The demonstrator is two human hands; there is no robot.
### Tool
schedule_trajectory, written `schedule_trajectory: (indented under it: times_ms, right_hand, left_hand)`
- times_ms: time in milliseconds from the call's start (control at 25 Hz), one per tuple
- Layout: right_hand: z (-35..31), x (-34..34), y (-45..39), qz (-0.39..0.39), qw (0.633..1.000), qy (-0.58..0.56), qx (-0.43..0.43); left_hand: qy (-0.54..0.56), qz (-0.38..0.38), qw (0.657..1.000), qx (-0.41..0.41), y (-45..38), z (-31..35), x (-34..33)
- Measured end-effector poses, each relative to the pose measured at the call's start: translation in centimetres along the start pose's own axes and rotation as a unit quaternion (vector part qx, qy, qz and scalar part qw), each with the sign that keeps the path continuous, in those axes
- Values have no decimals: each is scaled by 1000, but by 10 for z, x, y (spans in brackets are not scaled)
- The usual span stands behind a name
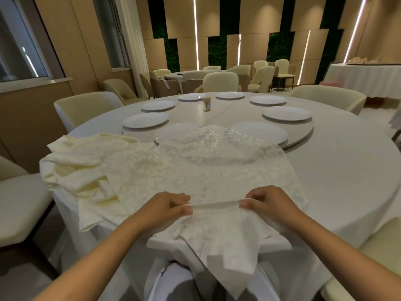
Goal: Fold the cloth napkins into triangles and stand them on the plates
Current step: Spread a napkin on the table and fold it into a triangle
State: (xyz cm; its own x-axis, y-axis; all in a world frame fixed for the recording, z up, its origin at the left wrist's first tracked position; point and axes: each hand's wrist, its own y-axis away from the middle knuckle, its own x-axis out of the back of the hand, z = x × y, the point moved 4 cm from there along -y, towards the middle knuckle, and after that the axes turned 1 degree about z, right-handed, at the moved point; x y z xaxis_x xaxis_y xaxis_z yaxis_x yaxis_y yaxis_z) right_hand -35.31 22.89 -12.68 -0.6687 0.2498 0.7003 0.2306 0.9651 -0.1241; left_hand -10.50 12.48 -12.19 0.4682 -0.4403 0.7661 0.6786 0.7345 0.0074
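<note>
A cream patterned cloth napkin (208,170) lies spread on the round table, its far edge over two near plates (262,132). My left hand (171,205) and my right hand (264,200) each pinch a raised fold of the napkin near the table's front edge, the fold stretched taut between them. The napkin's near part hangs over the table edge in points. A pile of plain cream napkins (78,168) lies at the left, partly under the patterned one. Several white plates (145,120) ring the turntable.
A small wooden toothpick holder (207,104) stands on the turntable's middle. Cream chairs (84,107) surround the table, one at the near left (19,200) and one at the far right (329,97). Another table with chairs stands behind.
</note>
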Motion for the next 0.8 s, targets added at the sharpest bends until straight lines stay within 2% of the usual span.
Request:
schedule_trajectory:
  times_ms: [80, 240, 320, 440, 520, 600, 640, 720, 800]
  right_hand:
    - [-14, 14, -1, -29, 997, 71, 20]
    - [-32, 33, 4, -148, 982, 119, 16]
    - [-36, 41, -5, -142, 983, 118, 7]
    - [-29, 42, -32, -41, 986, 160, -5]
    - [-22, 35, -44, 13, 982, 190, -11]
    - [-16, 22, -46, 17, 982, 185, 24]
    - [-15, 18, -43, -1, 988, 150, 40]
    - [-13, 5, -33, -91, 993, 67, 46]
    - [-7, -9, -23, -174, 983, 39, 44]
  left_hand:
    - [-32, -16, 999, -4, 1, 12, 14]
    - [-27, -127, 991, 17, 1, 27, 31]
    - [-13, -138, 990, 23, -6, 30, 40]
    - [-39, -69, 996, 46, -37, 20, 46]
    - [-126, 8, 991, 37, -55, 12, 41]
    - [-154, 53, 987, 1, -57, 15, 25]
    - [-117, 39, 992, -21, -54, 16, 15]
    - [4, -33, 999, -30, -44, 18, -4]
    - [36, -100, 994, -33, -37, 18, -19]
